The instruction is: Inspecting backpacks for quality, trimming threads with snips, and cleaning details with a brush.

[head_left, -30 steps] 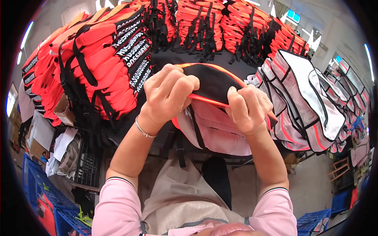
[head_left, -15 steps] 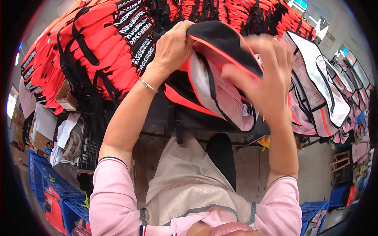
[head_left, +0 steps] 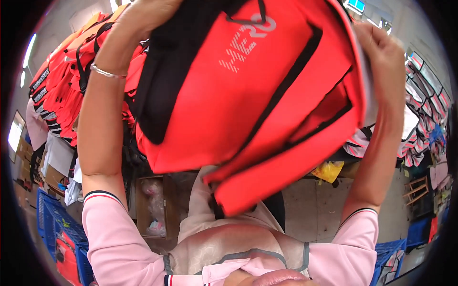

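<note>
A bright red-orange backpack [head_left: 205,114] with black panels and pale printed marks is spread between my raised hands. It hangs in front of me, its lower flap swung toward my apron and slightly blurred. My left hand [head_left: 149,16] is closed at its black upper left side; the fingertips are partly hidden behind it and by the top of the picture. My right hand [head_left: 382,47] pinches the upper right edge, where a strip of grey-white lining shows. Dark zip edges run slantwise along the red front.
Piled red bags [head_left: 64,90] rise at the left. More grey-white bag pieces [head_left: 420,105] lie at the right. Below are a cardboard box [head_left: 152,209] with plastic wrap, blue crates [head_left: 55,217], a yellow bag [head_left: 328,171] and a small wooden stool [head_left: 416,191].
The bag has been lifted and opened out, its red printed side now showing instead of the grey lining. Both hands have moved up and apart; my right hand has closed on its edge.
</note>
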The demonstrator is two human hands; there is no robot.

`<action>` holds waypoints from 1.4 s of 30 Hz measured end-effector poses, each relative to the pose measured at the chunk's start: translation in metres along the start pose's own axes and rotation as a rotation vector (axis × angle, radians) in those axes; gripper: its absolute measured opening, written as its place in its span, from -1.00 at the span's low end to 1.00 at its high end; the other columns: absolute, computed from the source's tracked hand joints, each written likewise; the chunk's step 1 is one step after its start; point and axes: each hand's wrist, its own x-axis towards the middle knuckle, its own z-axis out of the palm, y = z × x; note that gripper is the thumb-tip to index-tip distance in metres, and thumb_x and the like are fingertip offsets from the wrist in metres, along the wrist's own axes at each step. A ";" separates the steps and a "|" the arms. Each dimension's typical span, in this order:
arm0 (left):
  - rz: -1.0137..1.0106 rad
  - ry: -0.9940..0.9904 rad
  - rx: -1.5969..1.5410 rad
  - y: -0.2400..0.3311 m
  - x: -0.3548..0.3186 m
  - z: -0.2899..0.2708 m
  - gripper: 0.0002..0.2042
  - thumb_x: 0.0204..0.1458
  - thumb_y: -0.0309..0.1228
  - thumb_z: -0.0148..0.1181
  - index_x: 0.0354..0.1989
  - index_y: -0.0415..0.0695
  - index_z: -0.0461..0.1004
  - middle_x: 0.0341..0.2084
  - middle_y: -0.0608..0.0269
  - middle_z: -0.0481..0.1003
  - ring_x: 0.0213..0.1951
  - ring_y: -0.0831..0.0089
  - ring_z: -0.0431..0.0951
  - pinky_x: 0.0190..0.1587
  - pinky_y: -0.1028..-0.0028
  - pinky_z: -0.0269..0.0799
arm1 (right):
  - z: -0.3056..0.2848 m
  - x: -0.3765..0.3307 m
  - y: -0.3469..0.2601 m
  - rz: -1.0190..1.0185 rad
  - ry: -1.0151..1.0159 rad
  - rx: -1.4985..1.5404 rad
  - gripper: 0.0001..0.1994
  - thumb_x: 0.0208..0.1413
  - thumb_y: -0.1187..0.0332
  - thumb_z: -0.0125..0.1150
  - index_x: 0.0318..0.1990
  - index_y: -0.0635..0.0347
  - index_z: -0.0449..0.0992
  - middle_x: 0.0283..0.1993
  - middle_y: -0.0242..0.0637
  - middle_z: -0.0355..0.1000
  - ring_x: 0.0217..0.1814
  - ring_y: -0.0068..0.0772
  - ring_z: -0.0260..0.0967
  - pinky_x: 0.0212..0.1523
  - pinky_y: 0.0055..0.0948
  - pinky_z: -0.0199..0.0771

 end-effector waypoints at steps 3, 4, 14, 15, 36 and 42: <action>-0.736 -0.226 -1.006 0.016 0.003 -0.011 -0.66 0.21 -0.28 -0.04 -0.07 -0.32 0.50 -0.24 0.30 0.56 -0.23 0.52 0.54 -0.15 0.39 0.48 | -0.014 0.040 -0.015 -0.102 -0.078 0.138 -0.72 0.23 0.24 0.15 -0.20 0.34 0.60 -0.39 -0.46 0.51 -0.37 -0.70 0.35 -0.30 -0.63 0.37; -0.666 -0.181 -0.934 0.033 -0.004 0.002 -0.65 0.21 -0.26 -0.03 -0.05 -0.30 0.50 -0.23 0.38 0.54 -0.20 0.60 0.50 -0.15 0.40 0.48 | -0.004 0.054 -0.002 -0.098 -0.078 0.132 -0.72 0.23 0.24 0.15 -0.20 0.34 0.60 -0.39 -0.46 0.51 -0.37 -0.70 0.35 -0.30 -0.63 0.37; -1.045 -0.227 -0.893 0.077 -0.230 0.214 -0.44 -0.01 -0.21 0.31 0.13 -0.26 0.39 -0.03 -0.09 0.51 0.00 0.13 0.54 0.11 0.31 0.41 | 0.320 -0.066 0.150 -0.169 -0.686 -0.002 -0.48 0.04 0.04 0.28 0.06 0.21 0.49 -0.01 -0.03 0.47 0.00 -0.04 0.43 0.07 -0.19 0.40; -0.925 -0.301 -0.909 0.088 -0.226 0.215 -0.41 -0.05 -0.22 0.33 0.15 -0.26 0.37 0.02 -0.09 0.48 0.06 0.12 0.50 0.17 0.31 0.36 | 0.331 -0.083 0.153 -0.196 -0.693 -0.099 -0.42 0.02 0.02 0.30 0.12 0.20 0.46 0.11 -0.02 0.39 0.12 0.00 0.34 0.16 -0.14 0.28; -1.076 -0.171 -1.222 0.119 -0.190 0.210 -0.70 -0.14 -0.68 0.03 -0.22 -0.29 0.61 -0.35 0.06 0.62 -0.34 0.41 0.62 -0.22 0.47 0.50 | 0.365 -0.067 0.101 -0.685 -0.198 -0.029 -0.77 -0.15 0.53 0.15 -0.25 0.24 0.49 -0.37 -0.27 0.35 -0.30 -0.27 0.38 -0.31 -0.36 0.46; -0.260 -0.572 -1.609 0.149 -0.200 0.100 -0.95 -0.10 -0.49 0.27 -0.44 -0.16 0.56 -0.51 0.16 0.51 -0.40 0.23 0.54 -0.33 0.37 0.44 | 0.223 -0.111 0.044 -0.635 -1.088 0.385 -0.78 -0.18 0.51 0.16 -0.29 0.30 0.43 -0.39 -0.16 0.31 -0.31 -0.08 0.38 -0.34 -0.22 0.45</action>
